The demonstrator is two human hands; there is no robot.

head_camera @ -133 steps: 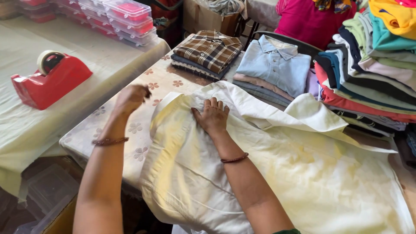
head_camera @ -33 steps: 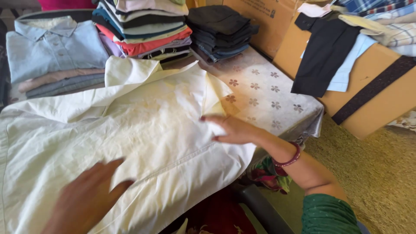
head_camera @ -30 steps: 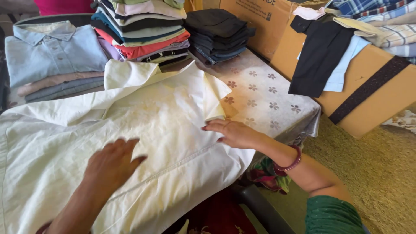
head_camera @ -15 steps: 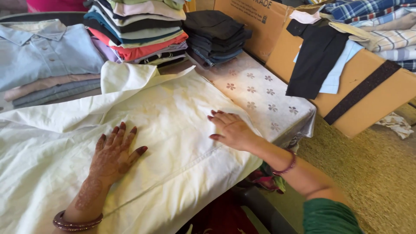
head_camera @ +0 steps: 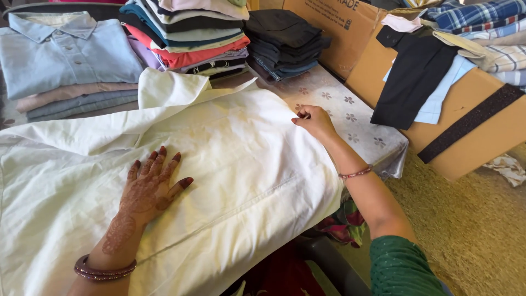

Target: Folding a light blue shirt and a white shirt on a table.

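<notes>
- Box [head_camera: 482, 118], right of frame: dark and blue clothes [head_camera: 416, 77] draped over its edge.
- Folded stacks [head_camera: 186, 38] along the top.
- Left hand [head_camera: 150, 186] flat, open on pale shirt [head_camera: 235, 159]; right hand [head_camera: 312, 120] pinches its edge.

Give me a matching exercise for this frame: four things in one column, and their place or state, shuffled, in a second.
Things:
1. left hand
2. right hand
3. light blue shirt
4. black garment

Places or states:
A. draped over the cardboard box
B. pinching the edge of the cream shirt
C. folded, on top of a pile
D. flat, fingers spread, on the cream shirt

Pairs: 1-D, 2-B, 3-C, 4-A
</notes>
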